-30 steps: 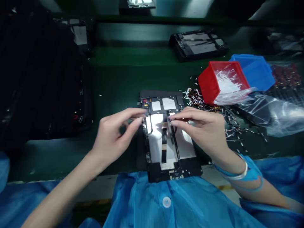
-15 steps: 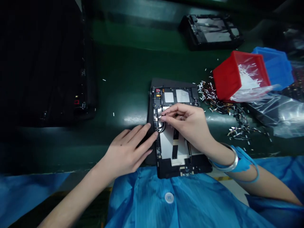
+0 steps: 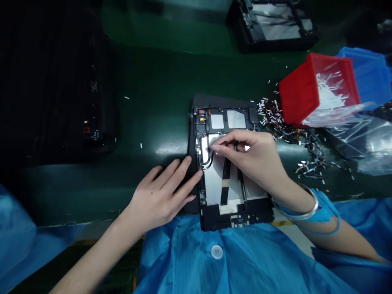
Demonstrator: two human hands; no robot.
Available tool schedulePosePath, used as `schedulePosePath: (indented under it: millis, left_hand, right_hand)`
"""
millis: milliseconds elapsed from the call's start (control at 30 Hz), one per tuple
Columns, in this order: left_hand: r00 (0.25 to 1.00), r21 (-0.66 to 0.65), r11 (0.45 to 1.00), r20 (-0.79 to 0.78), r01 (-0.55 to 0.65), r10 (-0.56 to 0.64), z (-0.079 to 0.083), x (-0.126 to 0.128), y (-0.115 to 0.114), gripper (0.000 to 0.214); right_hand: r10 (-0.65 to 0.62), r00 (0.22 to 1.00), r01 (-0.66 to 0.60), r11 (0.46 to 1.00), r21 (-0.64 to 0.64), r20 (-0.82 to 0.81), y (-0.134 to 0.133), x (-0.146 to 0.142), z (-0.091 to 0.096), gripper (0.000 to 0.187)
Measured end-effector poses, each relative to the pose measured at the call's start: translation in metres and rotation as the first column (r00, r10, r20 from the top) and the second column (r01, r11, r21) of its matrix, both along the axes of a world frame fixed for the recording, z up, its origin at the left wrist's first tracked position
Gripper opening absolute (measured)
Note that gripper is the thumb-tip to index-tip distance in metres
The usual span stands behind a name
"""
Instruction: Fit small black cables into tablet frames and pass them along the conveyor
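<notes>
An opened tablet (image 3: 211, 188) lies in front of me, its silver battery area and black ribbon cables showing, with a dark pad (image 3: 190, 139) under it. My right hand (image 3: 252, 157) is over its upper middle, thumb and index finger pinched on a thin black cable (image 3: 209, 164) that curves down to the tablet's left edge. My left hand (image 3: 167, 190) has its fingers spread; the index fingertip touches that left edge close to where the cable meets it. The other fingertips rest on or near the pad.
A red bin (image 3: 298, 92) with small white pieces in a plastic bag stands at right, beside a blue bin (image 3: 367, 75). Small cabled parts (image 3: 314, 153) lie in a heap near them. Stacked tablets (image 3: 275, 24) stand at the back, and a large dark stack (image 3: 61, 102) at left.
My right hand's pinch has moved right, away from the tablet's left edge, drawing the cable into a wider curve. My left hand stays by the left edge. The view has shifted slightly.
</notes>
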State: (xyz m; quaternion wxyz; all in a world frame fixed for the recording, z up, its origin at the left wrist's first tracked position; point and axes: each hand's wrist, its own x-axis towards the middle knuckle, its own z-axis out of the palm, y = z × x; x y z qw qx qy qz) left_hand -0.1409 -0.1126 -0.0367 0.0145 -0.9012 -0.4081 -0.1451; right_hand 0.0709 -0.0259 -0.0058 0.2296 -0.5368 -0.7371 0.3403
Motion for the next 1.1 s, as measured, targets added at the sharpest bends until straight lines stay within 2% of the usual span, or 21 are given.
schedulePosePath:
  millis: [267, 433, 567, 767, 933, 1100]
  left_hand:
    - [0.992, -0.043, 0.999, 0.124, 0.019, -0.014, -0.002, 0.005, 0.002, 0.037]
    - [0.997, -0.016, 1.000, 0.075, 0.014, -0.013, 0.003, 0.010, 0.007, 0.044]
    - [1.000, -0.021, 0.999, -0.007, 0.025, -0.025, 0.006, 0.012, 0.012, 0.043]
    - [0.999, -0.016, 0.999, -0.008, 0.039, -0.039, 0.005, 0.011, 0.015, 0.042]
    - [0.989, -0.007, 0.990, -0.047, 0.141, -0.142, 0.006, 0.011, 0.019, 0.045]
    - [0.976, -0.055, 0.976, -0.042, 0.211, -0.213, 0.006, 0.011, 0.027, 0.040]
  right_hand:
    - [0.026, 1.000, -0.024, 0.989, -0.144, 0.008, 0.020, 0.001, 0.003, 0.009]
    - [0.098, 0.995, -0.090, 0.978, -0.189, 0.030, 0.029, 0.000, 0.003, 0.009]
    - [0.131, 0.989, -0.119, 0.980, -0.158, 0.069, 0.032, -0.001, 0.003, 0.008]
    - [0.123, 0.982, -0.107, 0.988, -0.113, 0.143, 0.031, -0.005, 0.004, 0.007]
    - [0.122, 0.977, -0.104, 0.989, -0.104, 0.177, 0.031, -0.007, 0.005, 0.010]
    - [0.155, 0.966, -0.159, 0.987, 0.003, 0.205, 0.028, -0.005, 0.002, 0.013]
